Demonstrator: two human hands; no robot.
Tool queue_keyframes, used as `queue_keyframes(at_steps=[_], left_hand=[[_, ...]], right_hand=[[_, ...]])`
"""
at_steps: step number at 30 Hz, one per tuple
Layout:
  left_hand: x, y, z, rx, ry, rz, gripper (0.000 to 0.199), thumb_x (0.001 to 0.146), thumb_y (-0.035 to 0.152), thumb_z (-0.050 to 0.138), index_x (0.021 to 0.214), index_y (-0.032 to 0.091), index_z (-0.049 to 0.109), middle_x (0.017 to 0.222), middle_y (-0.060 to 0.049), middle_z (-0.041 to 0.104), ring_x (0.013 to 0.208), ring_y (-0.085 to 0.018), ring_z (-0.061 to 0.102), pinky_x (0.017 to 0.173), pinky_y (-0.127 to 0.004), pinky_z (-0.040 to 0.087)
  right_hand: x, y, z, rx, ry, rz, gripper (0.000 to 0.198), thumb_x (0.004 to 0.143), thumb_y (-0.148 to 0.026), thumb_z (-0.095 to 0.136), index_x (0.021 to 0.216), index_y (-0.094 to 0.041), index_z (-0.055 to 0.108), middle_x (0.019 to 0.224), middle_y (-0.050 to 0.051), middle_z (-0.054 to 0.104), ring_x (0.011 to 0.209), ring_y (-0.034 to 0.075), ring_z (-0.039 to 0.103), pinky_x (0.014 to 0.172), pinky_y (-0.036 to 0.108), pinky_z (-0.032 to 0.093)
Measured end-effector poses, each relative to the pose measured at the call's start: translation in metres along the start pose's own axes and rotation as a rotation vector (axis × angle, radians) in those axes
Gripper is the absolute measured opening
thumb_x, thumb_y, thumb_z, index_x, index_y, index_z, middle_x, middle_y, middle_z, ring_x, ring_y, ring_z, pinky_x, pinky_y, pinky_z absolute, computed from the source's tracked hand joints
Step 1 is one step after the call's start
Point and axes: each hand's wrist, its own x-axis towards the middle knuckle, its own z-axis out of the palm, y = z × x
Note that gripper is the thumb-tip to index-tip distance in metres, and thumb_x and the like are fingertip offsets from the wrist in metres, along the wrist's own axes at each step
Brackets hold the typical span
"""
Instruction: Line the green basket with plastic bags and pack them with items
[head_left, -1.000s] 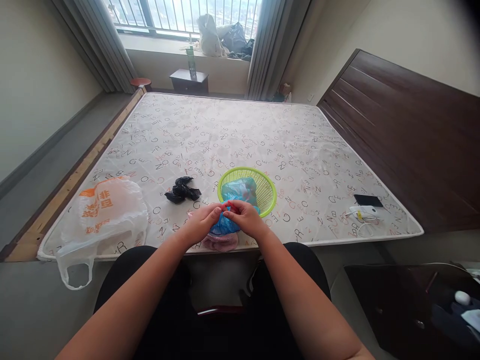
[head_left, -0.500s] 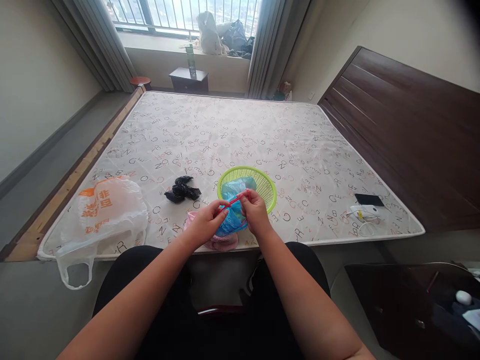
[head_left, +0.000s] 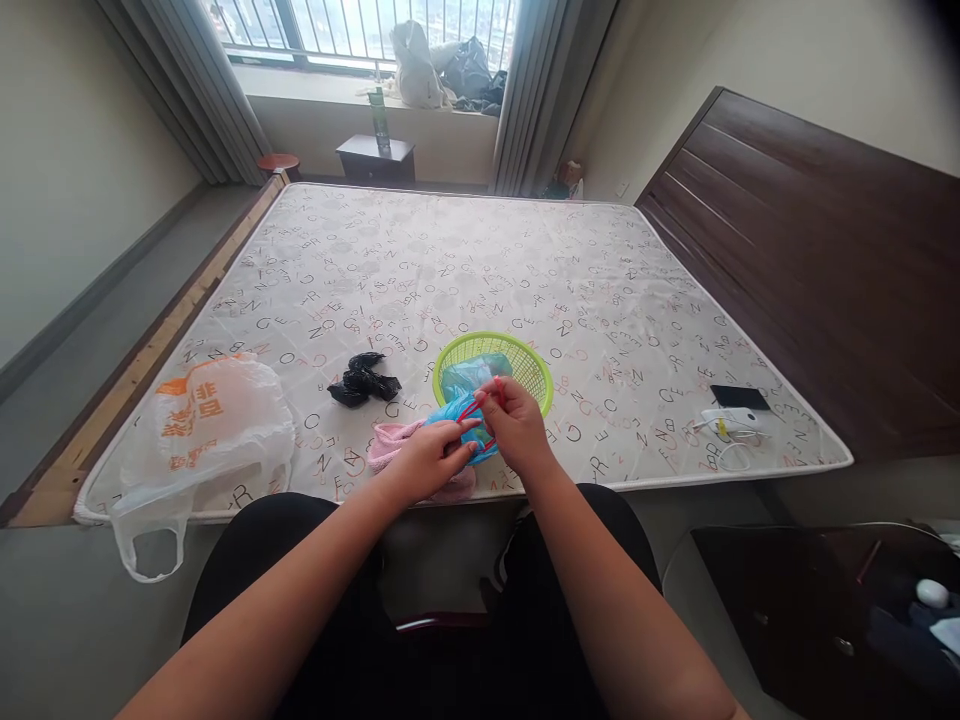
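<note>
Okay, nearest to me: black trousers (head_left: 247, 560), knees apart at the edge of the mattress (head_left: 420, 260). Above them, 2 bare hands. Right hand (head_left: 517, 425): thumb and fingers pinched on a red cord (head_left: 471, 408), part of it looped. Left hand (head_left: 427, 460): fingers curled beside the cord; can't tell how firmly it grips, or what. Blue bag (head_left: 446, 408) sits between the hands, overlapping the near side of the green basket (head_left: 534, 375). Pink cloth (head_left: 390, 443) on the mattress, partly under the left hand. Teal plastic (head_left: 472, 373) inside the basket; same bag or another, can't tell.

Left of the basket, well apart: black plastic bundle (head_left: 364, 380). Farther left, white carrier bag (head_left: 225, 410), orange print, 1 handle hanging over the edge. Off right: black phone (head_left: 739, 397) just beside a white device (head_left: 739, 420) with cable.

Farther: dark headboard (head_left: 810, 220) at right, nightstand (head_left: 390, 172) bearing a green bottle (head_left: 381, 120), 2 grey curtains (head_left: 551, 90), window (head_left: 345, 25).
</note>
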Motion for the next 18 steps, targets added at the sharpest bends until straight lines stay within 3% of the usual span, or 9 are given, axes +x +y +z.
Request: queue_keyframes(at_steps=[5,8,12,18], left_hand=[[0.0,0.002,0.012,-0.013,-0.081,-0.081,0.035,0.095,0.048,0.061,0.086,0.016,0.071,0.06,0.004,0.047,0.058,-0.013,0.044,0.056,-0.028,0.031],[0.0,0.003,0.014,-0.066,-0.135,-0.119,0.033,0.095,0.047,0.061,0.092,0.017,0.074,0.059,0.003,0.051,0.057,-0.013,0.045,0.055,-0.027,0.031],[0.001,0.004,0.016,-0.164,-0.219,-0.105,0.032,0.095,0.044,0.061,0.097,0.018,0.079,0.068,-0.002,0.066,0.065,-0.017,0.057,0.059,-0.028,0.04],[0.001,0.008,0.021,-0.289,-0.166,-0.203,0.036,0.092,0.047,0.062,0.094,0.016,0.08,0.08,-0.006,0.076,0.074,-0.019,0.064,0.065,-0.029,0.047]], right_hand=[[-0.003,-0.002,0.004,-0.023,-0.086,0.032,0.03,0.086,-0.055,0.073,0.084,-0.027,0.063,0.063,-0.004,0.046,0.057,0.014,0.043,0.049,0.027,0.037],[-0.002,-0.002,0.004,-0.036,-0.106,0.054,0.031,0.085,-0.055,0.074,0.082,-0.026,0.062,0.063,-0.004,0.046,0.057,0.014,0.044,0.049,0.027,0.037],[-0.002,-0.001,0.004,-0.051,-0.097,0.052,0.032,0.086,-0.055,0.073,0.08,-0.026,0.061,0.063,-0.004,0.045,0.057,0.014,0.043,0.049,0.027,0.035],[-0.001,-0.003,0.005,-0.028,-0.113,0.043,0.032,0.088,-0.055,0.071,0.081,-0.026,0.06,0.062,-0.004,0.043,0.057,0.014,0.041,0.049,0.027,0.033]])
